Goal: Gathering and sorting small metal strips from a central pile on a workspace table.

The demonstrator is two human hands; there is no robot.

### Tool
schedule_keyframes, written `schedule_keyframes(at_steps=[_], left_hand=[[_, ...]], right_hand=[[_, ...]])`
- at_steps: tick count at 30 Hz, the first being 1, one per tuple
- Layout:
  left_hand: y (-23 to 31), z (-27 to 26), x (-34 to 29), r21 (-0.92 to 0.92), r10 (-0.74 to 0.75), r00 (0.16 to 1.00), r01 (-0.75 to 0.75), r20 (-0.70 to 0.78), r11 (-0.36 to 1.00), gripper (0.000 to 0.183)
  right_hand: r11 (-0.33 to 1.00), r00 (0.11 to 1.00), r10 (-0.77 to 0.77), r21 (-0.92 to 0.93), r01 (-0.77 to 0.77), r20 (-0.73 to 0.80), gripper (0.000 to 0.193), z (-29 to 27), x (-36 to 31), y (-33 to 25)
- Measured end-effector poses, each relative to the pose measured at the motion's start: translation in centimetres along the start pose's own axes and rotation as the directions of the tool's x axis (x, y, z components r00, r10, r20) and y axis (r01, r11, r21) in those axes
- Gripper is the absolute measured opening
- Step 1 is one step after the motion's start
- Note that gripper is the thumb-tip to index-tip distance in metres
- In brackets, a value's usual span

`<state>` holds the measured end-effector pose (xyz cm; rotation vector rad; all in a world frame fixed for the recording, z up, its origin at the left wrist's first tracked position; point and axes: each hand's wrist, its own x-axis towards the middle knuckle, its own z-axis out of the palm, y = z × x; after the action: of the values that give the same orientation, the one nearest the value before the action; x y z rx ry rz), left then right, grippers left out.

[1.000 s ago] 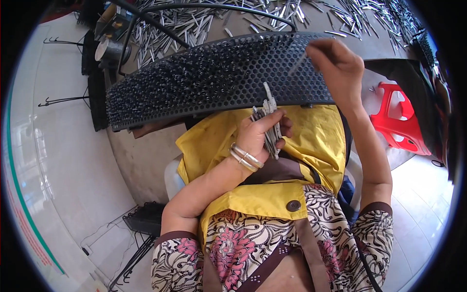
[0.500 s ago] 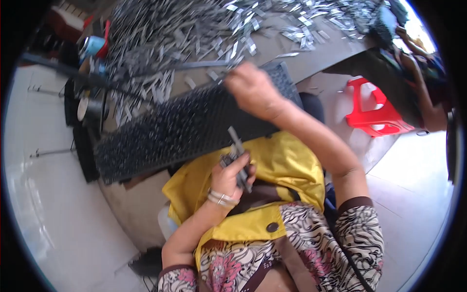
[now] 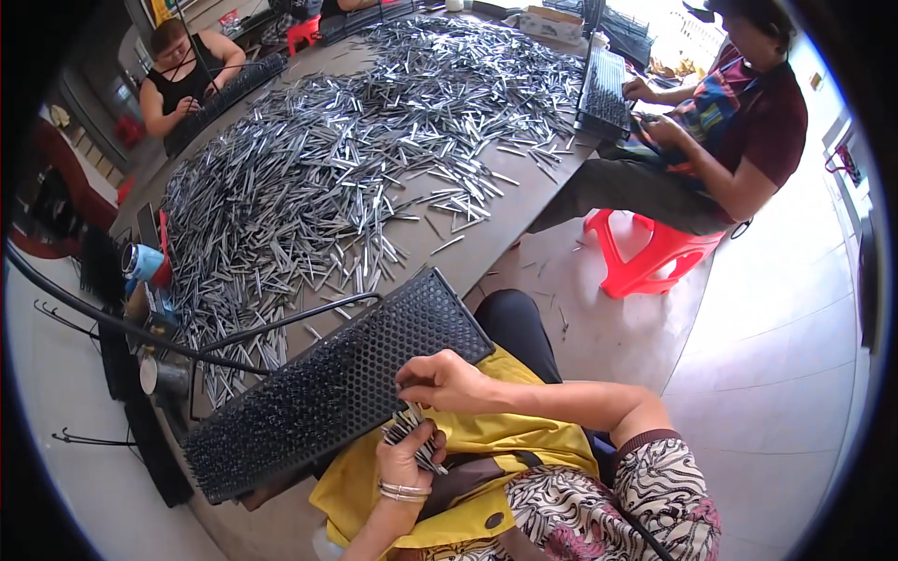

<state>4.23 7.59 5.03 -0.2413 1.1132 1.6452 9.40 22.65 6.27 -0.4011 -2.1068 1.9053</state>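
My left hand (image 3: 408, 458) is closed around a bundle of slim grey metal pieces (image 3: 404, 426), their ends pointing up. Just above it, my right hand (image 3: 440, 381) has its thumb and fingers pinched at the top of the bundle; what is between the fingertips is too small to make out. Beside both hands a long black rack (image 3: 374, 341) slants from my lap to the table edge. Its left part is densely filled with upright dark pieces, and the right part shows bare rows of holes.
A big heap of loose metal pieces (image 3: 318, 159) covers much of the table (image 3: 533, 192). A thin black bent rod (image 3: 281, 327) crosses the rack's far side. At right, a person on a red stool (image 3: 645, 257) works at another rack (image 3: 603, 89); another person (image 3: 187, 79) sits far left.
My right hand has come down from the rack's far right end to the bundle in my left hand. The view has tilted up, showing more of the table and the people.
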Motion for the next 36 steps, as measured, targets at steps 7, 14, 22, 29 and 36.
schedule_keyframes(at_steps=[7,14,22,29,36], left_hand=[[-0.1,0.1,0.2,0.043,-0.005,0.999,0.003,0.04,0.999,0.022],[-0.4,0.2,-0.4,-0.033,0.038,0.997,-0.036,0.074,0.999,0.016],[0.4,1.8,-0.4,0.056,0.041,0.999,-0.043,0.03,0.997,0.01],[0.2,0.8,-0.1,0.002,0.026,0.996,-0.026,0.085,1.0,0.01],[0.1,0.1,-0.5,0.043,0.057,0.989,-0.064,0.136,0.997,0.01]], right_hand=[[0.965,0.995,0.084,0.254,-0.066,-0.059,0.016,0.2,-0.7,0.1],[0.987,0.989,0.115,0.126,-0.103,-0.092,0.015,0.9,-1.8,0.3],[0.954,0.963,0.258,0.175,-0.242,-0.073,0.012,-0.3,-2.1,-0.8],[0.97,0.968,0.237,-0.024,-0.24,-0.085,0.012,0.2,-1.9,-0.5],[0.983,0.98,0.181,-0.026,-0.184,-0.079,0.007,0.8,-2.3,-0.4]])
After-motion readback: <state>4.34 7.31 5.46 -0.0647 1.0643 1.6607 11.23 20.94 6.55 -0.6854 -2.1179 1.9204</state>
